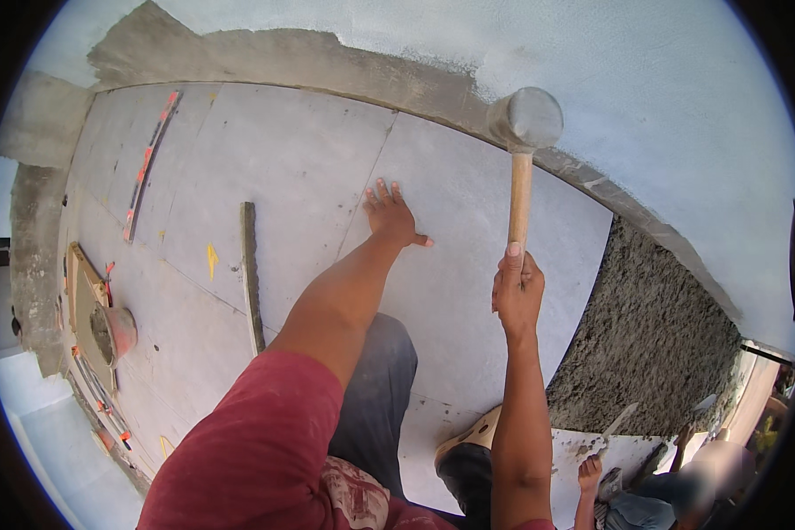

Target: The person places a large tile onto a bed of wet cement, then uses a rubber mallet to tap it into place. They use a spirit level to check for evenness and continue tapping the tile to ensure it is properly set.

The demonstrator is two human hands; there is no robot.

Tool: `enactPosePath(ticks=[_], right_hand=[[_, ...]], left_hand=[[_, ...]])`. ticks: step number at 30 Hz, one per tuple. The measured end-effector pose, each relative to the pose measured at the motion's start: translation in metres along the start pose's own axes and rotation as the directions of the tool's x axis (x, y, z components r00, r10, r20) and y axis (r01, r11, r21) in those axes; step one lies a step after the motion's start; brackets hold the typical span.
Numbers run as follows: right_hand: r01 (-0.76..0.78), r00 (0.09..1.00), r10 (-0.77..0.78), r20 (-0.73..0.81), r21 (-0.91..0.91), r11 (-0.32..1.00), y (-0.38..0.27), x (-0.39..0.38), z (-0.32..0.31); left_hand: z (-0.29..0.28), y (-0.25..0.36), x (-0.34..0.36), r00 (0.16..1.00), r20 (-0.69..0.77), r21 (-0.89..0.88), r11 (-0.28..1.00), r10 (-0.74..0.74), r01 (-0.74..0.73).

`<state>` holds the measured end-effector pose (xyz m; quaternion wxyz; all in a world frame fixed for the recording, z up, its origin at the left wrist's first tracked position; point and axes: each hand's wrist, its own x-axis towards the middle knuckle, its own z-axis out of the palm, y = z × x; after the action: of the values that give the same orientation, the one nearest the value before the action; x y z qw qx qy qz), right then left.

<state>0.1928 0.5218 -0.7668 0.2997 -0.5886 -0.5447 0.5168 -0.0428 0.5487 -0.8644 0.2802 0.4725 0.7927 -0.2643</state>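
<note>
On large grey floor tiles (283, 150), bordered by a pale wall (671, 97) with a cement strip (389, 71) and by a patch of rough, dark mortar (654, 327), the left hand (390, 217) lies flat, fingers spread. The right hand (518, 291) wraps its fingers round the handle of a mallet (520, 190), its head overlapping the wall's foot. Well to the left, a reddish bucket (125, 330) contains grey mix (102, 337).

Right hand (518, 291) grips mallet (521, 168) by its wooden handle (520, 208), grey head toward wall (645, 97). Left hand (390, 216) palm down, fingers spread, on large grey tile (468, 291). Rough dark mortar (649, 322) right of tile; co-worker's hand (589, 474) with trowel (621, 420) at lower right. At left: red level (151, 166), grey bar (251, 274), bucket (122, 332)
</note>
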Motion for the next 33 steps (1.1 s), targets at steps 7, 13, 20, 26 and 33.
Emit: enactPosePath(ticks=[7,13,20,26,33], right_hand=[[0.109,0.993,-0.109,-0.054,-0.017,0.994,0.056,0.0,0.037],[-0.007,1.0,0.008,0.007,-0.024,1.0,-0.01,0.018,0.02],[-0.24,0.971,0.24,-0.006,-0.028,0.97,0.057,-0.006,0.027],[-0.067,0.995,0.076,-0.057,0.15,0.986,-0.005,-0.014,-0.012],[-0.07,0.925,0.057,-0.377,-0.02,0.997,0.12,-0.078,0.0]], left_hand=[[-0.006,0.015,0.005,1.0,0.0,-0.011,1.0,0.009,-0.009],[-0.002,0.002,0.005,0.999,0.013,-0.026,0.999,-0.039,0.039],[-0.008,0.015,0.006,1.0,0.021,-0.049,0.999,0.009,-0.008],[-0.006,0.007,0.007,1.0,-0.003,-0.052,0.999,-0.004,0.004],[0.008,0.018,0.016,0.998,-0.062,-0.04,0.999,0.017,-0.019]])
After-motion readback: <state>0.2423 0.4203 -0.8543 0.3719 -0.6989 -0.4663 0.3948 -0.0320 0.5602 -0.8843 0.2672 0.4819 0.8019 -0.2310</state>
